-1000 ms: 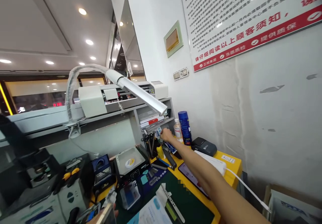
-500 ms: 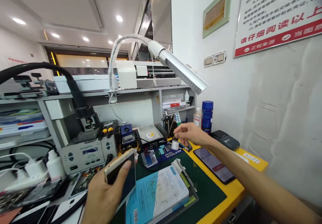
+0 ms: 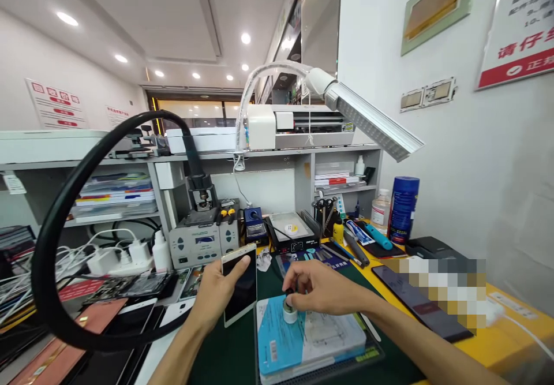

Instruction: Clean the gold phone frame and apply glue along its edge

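Note:
My left hand (image 3: 212, 292) is closed around a smartphone (image 3: 240, 292) with a pale gold edge and a dark screen, held tilted beside the box. In my right hand (image 3: 320, 287), the fingers pinch the dark cap of a small white bottle (image 3: 289, 316). The bottle is at the top of a blue and white box (image 3: 320, 341); whether it rests there or hovers just above I cannot tell. The box lies on a dark green mat (image 3: 216, 344).
A black hose (image 3: 38, 258) loops at the left before the hot air station (image 3: 197, 245). A dark phone (image 3: 415, 298) lies on the yellow right edge, near a blue spray can (image 3: 403, 209) and clear bottle (image 3: 381, 209). A lamp (image 3: 376, 119) hangs overhead.
My right hand has brought the small bottle from the back of the mat nearer, to the top of the box. The camera view has turned left. My left hand still grips the smartphone.

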### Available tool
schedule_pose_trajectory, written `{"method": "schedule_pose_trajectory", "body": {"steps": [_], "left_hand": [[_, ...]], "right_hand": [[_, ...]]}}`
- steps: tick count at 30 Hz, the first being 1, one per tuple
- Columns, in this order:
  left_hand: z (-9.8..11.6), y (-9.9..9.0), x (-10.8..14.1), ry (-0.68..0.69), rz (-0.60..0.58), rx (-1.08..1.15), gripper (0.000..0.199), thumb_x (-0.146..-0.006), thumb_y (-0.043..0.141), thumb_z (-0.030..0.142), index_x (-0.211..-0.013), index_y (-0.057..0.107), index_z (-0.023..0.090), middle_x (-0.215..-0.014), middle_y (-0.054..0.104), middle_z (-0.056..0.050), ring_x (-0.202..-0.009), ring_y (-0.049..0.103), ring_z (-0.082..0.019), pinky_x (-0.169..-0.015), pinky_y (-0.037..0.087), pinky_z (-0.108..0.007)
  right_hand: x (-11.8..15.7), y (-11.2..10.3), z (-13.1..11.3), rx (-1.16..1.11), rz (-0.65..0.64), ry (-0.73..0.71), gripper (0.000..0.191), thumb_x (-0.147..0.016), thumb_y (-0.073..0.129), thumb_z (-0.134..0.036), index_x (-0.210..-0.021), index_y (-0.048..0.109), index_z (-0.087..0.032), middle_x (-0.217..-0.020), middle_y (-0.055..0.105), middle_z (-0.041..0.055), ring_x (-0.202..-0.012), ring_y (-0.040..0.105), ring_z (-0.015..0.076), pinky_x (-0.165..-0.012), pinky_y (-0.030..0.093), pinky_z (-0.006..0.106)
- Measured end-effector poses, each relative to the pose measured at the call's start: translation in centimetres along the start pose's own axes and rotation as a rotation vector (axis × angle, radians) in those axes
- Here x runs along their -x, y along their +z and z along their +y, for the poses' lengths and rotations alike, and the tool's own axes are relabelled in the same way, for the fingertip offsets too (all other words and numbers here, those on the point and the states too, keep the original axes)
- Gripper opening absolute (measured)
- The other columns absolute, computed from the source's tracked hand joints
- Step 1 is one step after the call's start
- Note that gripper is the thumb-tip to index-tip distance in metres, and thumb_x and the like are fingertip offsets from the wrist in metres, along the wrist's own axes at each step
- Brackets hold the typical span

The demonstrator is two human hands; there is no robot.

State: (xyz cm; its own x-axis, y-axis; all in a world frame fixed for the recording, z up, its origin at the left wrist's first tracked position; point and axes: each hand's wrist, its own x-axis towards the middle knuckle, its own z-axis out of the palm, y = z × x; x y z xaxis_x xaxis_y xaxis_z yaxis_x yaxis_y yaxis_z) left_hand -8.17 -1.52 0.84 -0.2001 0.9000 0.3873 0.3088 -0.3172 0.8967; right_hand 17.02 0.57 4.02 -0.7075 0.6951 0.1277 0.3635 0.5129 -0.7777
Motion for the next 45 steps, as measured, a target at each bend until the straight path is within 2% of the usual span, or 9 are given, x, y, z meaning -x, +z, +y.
{"method": "schedule_pose_trajectory", "body": {"steps": [6,10,15,21,24,28,34,40,45], "left_hand": [[-0.4,1.0,0.1,0.013,-0.036,0.068,0.046,-0.088,0.067,0.055,-0.109,0.077,0.016,-0.108,0.080,-0.009,-0.109,0.070,-0.034,-0.096,0.053,-0.042],[-0.3,2.0,0.3,0.036,-0.072,0.077,0.048,-0.089,0.065,0.054,-0.117,0.076,0.016,-0.117,0.078,-0.010,-0.116,0.067,-0.034,-0.101,0.050,-0.042],[0.7,1.8,0.3,0.063,-0.209,0.001,0.037,-0.089,0.060,0.037,-0.117,0.073,0.016,-0.108,0.078,-0.008,-0.101,0.070,-0.029,-0.089,0.053,-0.037],[3.4,-0.1,2.3,0.139,-0.429,-0.251,0.024,-0.093,0.057,0.039,-0.082,0.072,0.022,-0.070,0.065,0.001,-0.066,0.059,-0.020,-0.064,0.045,-0.029],[3.6,-0.1,4.0,0.188,-0.527,-0.343,0.021,-0.093,0.058,0.037,-0.096,0.076,0.027,-0.092,0.073,-0.004,-0.086,0.065,-0.025,-0.077,0.049,-0.032],[2.1,0.8,5.4,0.234,-0.507,-0.594,0.035,-0.098,0.051,0.043,-0.127,0.068,0.033,-0.127,0.068,-0.008,-0.114,0.064,-0.030,-0.097,0.049,-0.039],[1.2,0.9,5.3,0.186,-0.513,-0.627,0.043,-0.096,0.055,0.051,-0.134,0.062,0.032,-0.136,0.064,-0.007,-0.124,0.061,-0.030,-0.106,0.049,-0.042],[0.7,0.2,5.6,0.082,-0.531,-0.725,0.062,-0.092,0.058,0.056,-0.147,0.051,0.028,-0.156,0.049,-0.009,-0.142,0.048,-0.033,-0.117,0.040,-0.047],[0.3,0.1,5.7,0.070,-0.534,-0.764,0.062,-0.094,0.055,0.057,-0.149,0.048,0.028,-0.160,0.044,-0.009,-0.146,0.043,-0.034,-0.119,0.038,-0.050]], "right_hand": [[0.4,0.9,1.0,-0.028,0.036,-0.011,0.019,-0.086,0.072,-0.031,-0.098,0.064,-0.019,-0.068,0.054,-0.0052,-0.061,0.048,0.0114,-0.055,0.039,0.022],[0.4,1.5,1.5,-0.031,0.071,-0.022,0.019,-0.087,0.072,-0.032,-0.099,0.064,-0.020,-0.068,0.054,-0.0052,-0.062,0.048,0.0121,-0.057,0.039,0.023],[0.5,1.7,1.7,-0.043,0.091,-0.028,0.019,-0.086,0.072,-0.031,-0.099,0.065,-0.019,-0.071,0.057,-0.0041,-0.063,0.052,0.0126,-0.056,0.039,0.023],[0.9,0.7,2.3,-0.050,0.106,-0.039,0.019,-0.084,0.073,-0.031,-0.096,0.065,-0.018,-0.068,0.060,-0.0030,-0.062,0.056,0.0137,-0.056,0.042,0.024],[1.0,0.0,2.9,-0.045,0.118,-0.039,0.018,-0.083,0.073,-0.029,-0.093,0.064,-0.018,-0.065,0.060,-0.0035,-0.060,0.057,0.0134,-0.055,0.042,0.023],[1.2,-0.7,3.1,-0.032,0.111,-0.040,0.016,-0.081,0.073,-0.027,-0.092,0.065,-0.018,-0.065,0.060,-0.0040,-0.059,0.056,0.0130,-0.054,0.042,0.023],[1.4,-1.0,2.8,0.002,0.105,-0.068,0.018,-0.081,0.074,-0.029,-0.092,0.067,-0.018,-0.068,0.061,-0.0028,-0.062,0.056,0.0132,-0.055,0.043,0.023],[1.6,-1.0,2.6,0.029,0.108,-0.083,0.019,-0.082,0.073,-0.028,-0.097,0.069,-0.018,-0.071,0.061,-0.0016,-0.065,0.057,0.0141,-0.057,0.044,0.023],[2.0,-1.3,2.2,0.053,0.086,-0.091,0.021,-0.084,0.074,-0.033,-0.098,0.072,-0.017,-0.076,0.065,0.0010,-0.068,0.059,0.0150,-0.058,0.045,0.024]]}}
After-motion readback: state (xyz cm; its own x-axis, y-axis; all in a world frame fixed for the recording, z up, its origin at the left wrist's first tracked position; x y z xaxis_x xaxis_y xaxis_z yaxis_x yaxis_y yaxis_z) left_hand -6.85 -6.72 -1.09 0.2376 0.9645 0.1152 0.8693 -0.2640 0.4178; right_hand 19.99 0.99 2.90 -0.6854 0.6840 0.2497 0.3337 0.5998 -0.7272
